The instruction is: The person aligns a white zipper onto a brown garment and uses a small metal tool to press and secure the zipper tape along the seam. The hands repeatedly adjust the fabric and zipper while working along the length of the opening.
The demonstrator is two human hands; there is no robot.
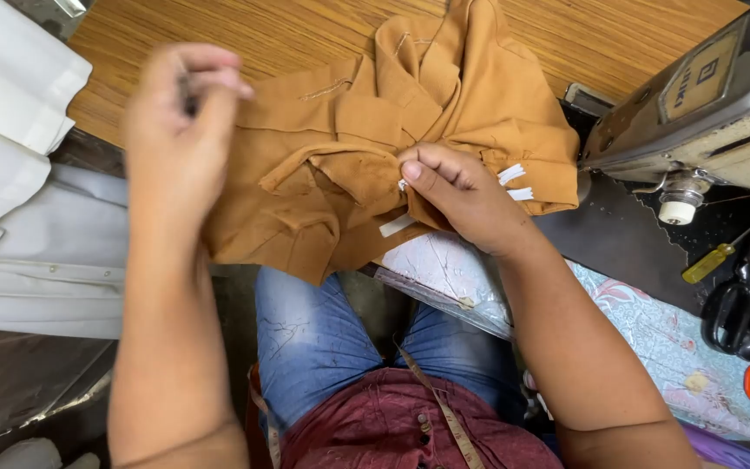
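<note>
Left hand (180, 130) blurred; small pinched object indistinct.

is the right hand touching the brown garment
Touching. The head view shows the right hand pressed down on the brown garment, its fingers pinching a fold of the cloth beside small white tags.

Bright, even daylight fills the scene with soft, faint shadows. The raised left hand (180, 130) is blurred, while the tan garment (392, 130) stays sharp. Wide-angle distortion bends the edges; the sewing machine (705, 104) shows mild sheen.
</note>
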